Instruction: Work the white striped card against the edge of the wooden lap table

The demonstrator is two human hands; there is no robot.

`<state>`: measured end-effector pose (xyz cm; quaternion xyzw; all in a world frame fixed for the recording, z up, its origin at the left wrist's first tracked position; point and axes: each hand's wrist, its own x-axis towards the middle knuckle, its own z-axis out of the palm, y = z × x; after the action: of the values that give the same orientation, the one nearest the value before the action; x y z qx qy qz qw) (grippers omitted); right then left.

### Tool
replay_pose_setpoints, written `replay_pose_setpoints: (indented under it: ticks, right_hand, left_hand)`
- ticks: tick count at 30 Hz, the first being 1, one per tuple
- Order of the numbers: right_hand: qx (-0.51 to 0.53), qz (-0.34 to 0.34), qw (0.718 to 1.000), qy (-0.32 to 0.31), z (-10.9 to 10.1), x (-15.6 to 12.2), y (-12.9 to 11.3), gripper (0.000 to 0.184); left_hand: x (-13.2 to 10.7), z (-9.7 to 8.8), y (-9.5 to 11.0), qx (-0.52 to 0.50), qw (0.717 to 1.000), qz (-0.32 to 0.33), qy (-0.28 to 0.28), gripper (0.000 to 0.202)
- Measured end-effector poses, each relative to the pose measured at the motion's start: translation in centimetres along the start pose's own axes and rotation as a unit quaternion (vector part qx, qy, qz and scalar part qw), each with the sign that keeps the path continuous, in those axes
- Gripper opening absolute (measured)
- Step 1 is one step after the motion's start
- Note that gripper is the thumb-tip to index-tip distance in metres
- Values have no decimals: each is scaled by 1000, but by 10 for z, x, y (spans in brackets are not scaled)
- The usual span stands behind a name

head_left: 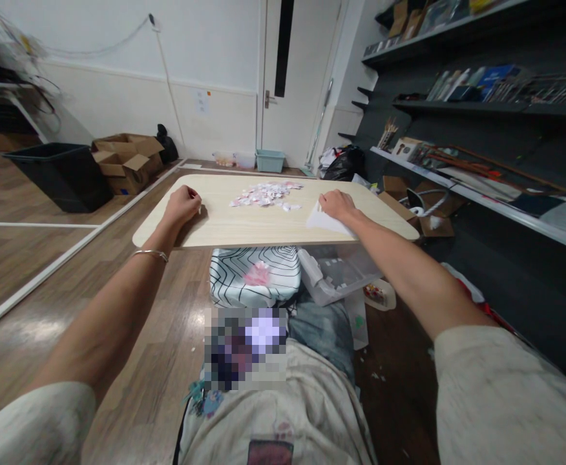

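Observation:
My left hand [184,203] is closed above the left part of the pale wooden tabletop [220,226], fingers curled in. Something tiny and whitish shows by its fingertips, too small to name. On the right side of the board, my right hand [337,205] has its fingers curled over a white sheet of paper [326,222], which lies partly under the hand. Between the hands, towards the far edge, spreads a pile of small torn paper pieces [266,194], white with some pink.
Below the board are a patterned cushion-like thing [220,278] with pink scraps and a clear plastic box [334,294]. A black bin [60,174] and cardboard boxes [125,161] stand at left. Dark shelves [457,106] line the right. A teal basket [270,161] sits by the door.

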<state>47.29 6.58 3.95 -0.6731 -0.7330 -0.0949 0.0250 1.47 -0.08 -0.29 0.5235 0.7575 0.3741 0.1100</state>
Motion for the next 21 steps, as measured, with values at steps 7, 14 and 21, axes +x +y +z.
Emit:
replay_pose_setpoints:
  ticks: [7,14,21]
  right_hand:
    - [-36,-87,995,-22,-3,-18,-10,63]
    - [-47,-123,991,-20,-4,-34,-4,64]
    - [-22,-97,995,-14,-5,-46,2,61]
  left_hand:
    - [-3,0,0,2,1000,0,4,21]
    - [-3,-1,2,5,1000,-1,-7,23]
    - [-2,-3,1,21,999,16,-19,21]
